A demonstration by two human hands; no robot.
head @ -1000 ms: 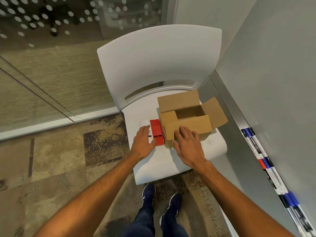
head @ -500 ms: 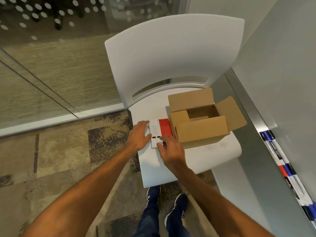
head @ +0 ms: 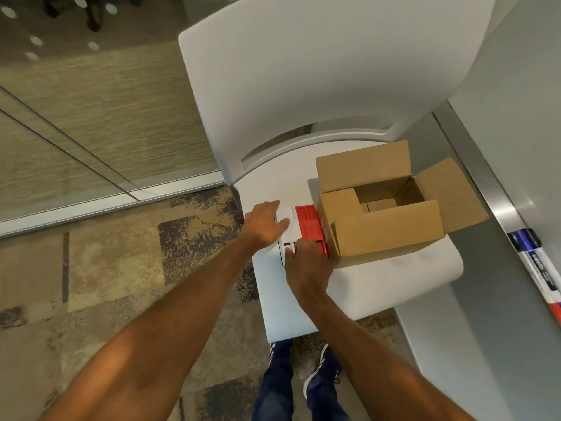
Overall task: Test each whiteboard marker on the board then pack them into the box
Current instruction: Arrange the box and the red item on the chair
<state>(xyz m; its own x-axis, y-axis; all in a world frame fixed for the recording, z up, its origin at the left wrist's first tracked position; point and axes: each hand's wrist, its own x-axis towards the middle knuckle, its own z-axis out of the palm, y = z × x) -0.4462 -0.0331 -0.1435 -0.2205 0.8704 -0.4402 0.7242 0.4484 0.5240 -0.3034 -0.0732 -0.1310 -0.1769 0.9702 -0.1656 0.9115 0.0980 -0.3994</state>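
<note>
Fingers (head: 295, 250) of the right hand (head: 306, 268) curl down onto the near end of a flat red-and-white pack (head: 309, 221). Their tips and the thumb are hidden under the knuckles, so I cannot tell whether they pinch it or only press on it. Left hand (head: 263, 225) lies flat over the pack's white left edge, its fingers straight and together. What the pack is cannot be made out; only slots in its face show.

At the bottom edge, dark trousers and blue shoes (head: 321, 372) stand on patterned carpet (head: 106, 268), partly under the white chair seat (head: 379, 287) that carries everything. The cardboard box (head: 385, 235) stands right against the pack's red side, just right of both hands, with its flaps open. Its near wall hides most of the inside, where only folded cardboard shows.

Whiteboard markers (head: 535, 264) lie on a metal ledge (head: 485, 183) at the right edge of the frame, well apart from the fingers. The frame cuts them off, so their count is unclear.

Beyond, the chair back (head: 303, 71) fills the upper middle, with a glass wall (head: 91, 123) at upper left.
</note>
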